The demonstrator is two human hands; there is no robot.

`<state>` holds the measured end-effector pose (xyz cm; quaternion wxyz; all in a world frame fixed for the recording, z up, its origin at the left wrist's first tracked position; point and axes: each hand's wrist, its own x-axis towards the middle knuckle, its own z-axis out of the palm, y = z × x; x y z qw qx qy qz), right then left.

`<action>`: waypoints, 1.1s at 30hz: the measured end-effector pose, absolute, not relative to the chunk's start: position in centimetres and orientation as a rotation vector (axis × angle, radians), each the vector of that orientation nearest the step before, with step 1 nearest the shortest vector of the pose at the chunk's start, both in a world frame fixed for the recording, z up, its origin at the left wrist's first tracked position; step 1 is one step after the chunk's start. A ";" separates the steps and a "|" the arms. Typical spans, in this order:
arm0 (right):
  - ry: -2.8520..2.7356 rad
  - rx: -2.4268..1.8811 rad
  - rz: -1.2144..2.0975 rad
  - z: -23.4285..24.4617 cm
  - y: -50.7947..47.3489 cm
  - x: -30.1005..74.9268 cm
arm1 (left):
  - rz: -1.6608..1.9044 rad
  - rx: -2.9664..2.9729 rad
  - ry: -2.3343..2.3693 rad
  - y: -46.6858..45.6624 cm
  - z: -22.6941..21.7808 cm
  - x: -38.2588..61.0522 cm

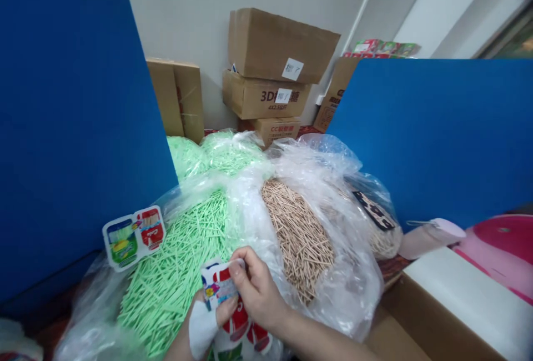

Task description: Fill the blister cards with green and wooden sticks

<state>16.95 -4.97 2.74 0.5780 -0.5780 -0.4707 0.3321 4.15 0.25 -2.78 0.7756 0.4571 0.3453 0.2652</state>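
Low in the middle, my right hand (pixel 260 293) pinches the top right corner of a small printed packet (pixel 216 286), white with red and blue artwork. My left hand (pixel 227 310) is closed on the packet's lower part, its thumb across the front; a white covering wraps part of this hand. Under both hands lie more red-and-white printed pieces (pixel 237 327), partly hidden by the fingers and forearms. Left of the hands is a clear bag of light green sticks (pixel 179 255). To their right, brown sticks (pixel 297 233) fill another open clear bag.
A two-part printed tray (pixel 134 237) rests at the green sticks' left edge. Blue panels (pixel 75 128) stand on both sides. Stacked cardboard boxes (pixel 266 97) are behind. An open carton (pixel 437 311), a whitish cylinder (pixel 428 239) and a pink container (pixel 499 250) are at right.
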 end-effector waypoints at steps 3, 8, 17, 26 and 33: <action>-1.365 -1.444 0.590 3.7 -5.8 18.6 | 0.496 1.200 0.754 0.6 -2.4 4.3; -1.613 -1.523 0.459 4.1 -7.2 20.5 | 0.446 1.384 0.792 0.6 -2.2 4.9; -1.416 -2.476 0.310 1.9 -10.0 33.0 | 0.523 1.359 0.898 -0.6 -5.0 5.1; -1.468 -2.944 0.340 -1.5 -9.3 36.0 | 0.532 1.419 0.866 -0.8 -6.0 5.3; -1.496 -3.069 0.246 -3.0 -7.9 35.3 | 0.533 1.437 0.900 -1.0 -5.8 5.0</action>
